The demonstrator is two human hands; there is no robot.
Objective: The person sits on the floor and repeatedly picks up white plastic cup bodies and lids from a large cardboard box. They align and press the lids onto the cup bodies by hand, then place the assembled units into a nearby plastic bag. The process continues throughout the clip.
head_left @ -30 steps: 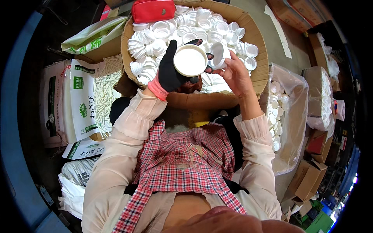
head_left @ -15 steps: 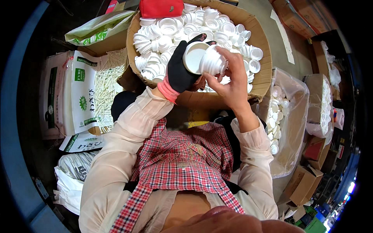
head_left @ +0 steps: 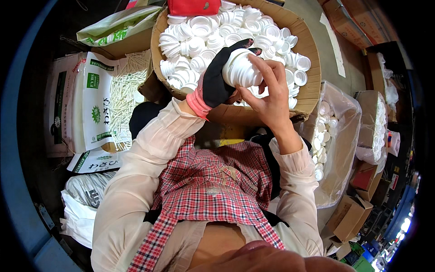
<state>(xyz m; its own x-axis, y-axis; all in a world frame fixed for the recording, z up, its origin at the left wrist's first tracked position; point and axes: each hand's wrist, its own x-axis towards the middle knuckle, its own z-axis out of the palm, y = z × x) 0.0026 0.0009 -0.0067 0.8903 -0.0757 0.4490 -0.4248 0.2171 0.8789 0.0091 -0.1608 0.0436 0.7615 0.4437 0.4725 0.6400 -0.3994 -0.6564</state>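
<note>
In front of me a large round cardboard box (head_left: 312, 86) holds many loose white plastic caps (head_left: 199, 28). Over its near side my left hand (head_left: 216, 79), in a black glove with a pink cuff, is wrapped around a ridged white plastic cap (head_left: 244, 69). From the right, my bare right hand (head_left: 274, 93) grips the same piece between thumb and fingers. It looks like two white parts pressed together, rim to rim; the joint is partly behind my fingers.
A red pouch (head_left: 194, 6) lies at the box's far left rim. On the left, an opened printed sack (head_left: 97, 97) stands by a pile of thin white sticks (head_left: 129, 90). To the right is a plastic-lined carton (head_left: 337, 167) with white round pieces (head_left: 322, 131).
The wide white cap in my left hand and the ridged piece in my right were side by side, the cap's hollow showing. Now they are together, and that opening is covered.
</note>
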